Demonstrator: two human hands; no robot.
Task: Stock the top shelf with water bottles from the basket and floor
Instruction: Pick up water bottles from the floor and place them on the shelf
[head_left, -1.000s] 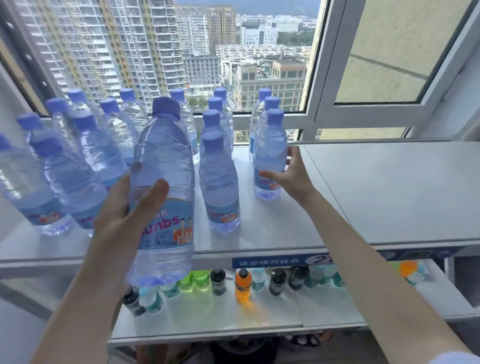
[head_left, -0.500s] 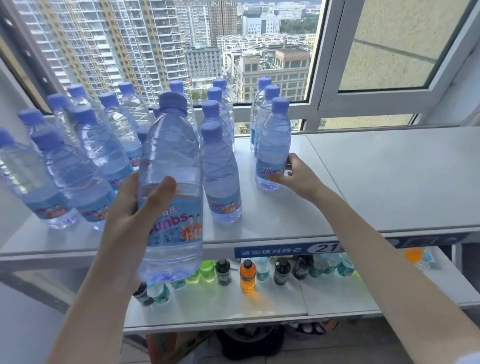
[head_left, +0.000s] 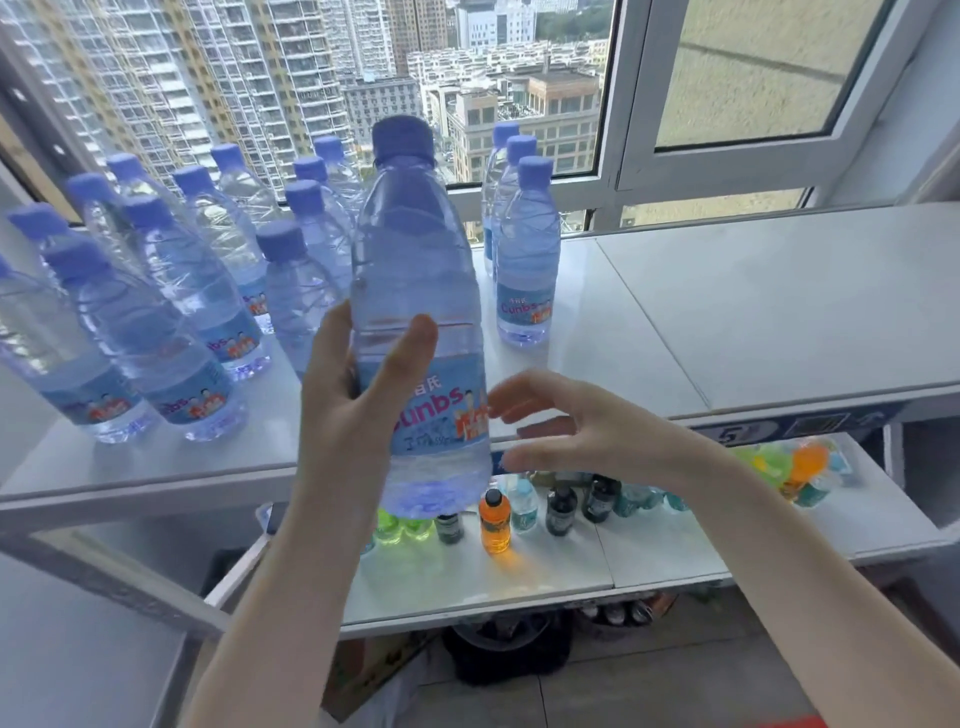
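The water bottle (head_left: 421, 291) is up in the air, just in front of the top shelf's front edge. It stands almost straight up. It has a blue cap (head_left: 402, 137) on top and a blue label (head_left: 441, 415) with cartoon people low on its side.

The left hand (head_left: 358, 410) holds it from the left side. The thumb lies across the front, just above the label. The other fingers go round the back, where they cannot be seen. The right hand (head_left: 592, 431) is just beside the bottle on its right. Its fingers are spread apart and a little bent, and it holds nothing. The fingertips come right up to the label, but I cannot tell if they touch it.

The top shelf (head_left: 753, 312) is white and flat. More water bottles of the same kind stand on it. A big bunch of bottles (head_left: 171, 312) fills the left part, behind the left hand and the held bottle. A row of three bottles (head_left: 524, 249) stands to the right of the held bottle, one behind the other.

Under it is a lower shelf (head_left: 649, 545). Small drink bottles stand along it. There is an orange bottle (head_left: 494, 522), with green bottles (head_left: 402, 525) to its left and dark bottles (head_left: 561, 512) to its right.

Behind the top shelf is a window (head_left: 623, 104). Tall buildings (head_left: 234, 78) show through the glass.
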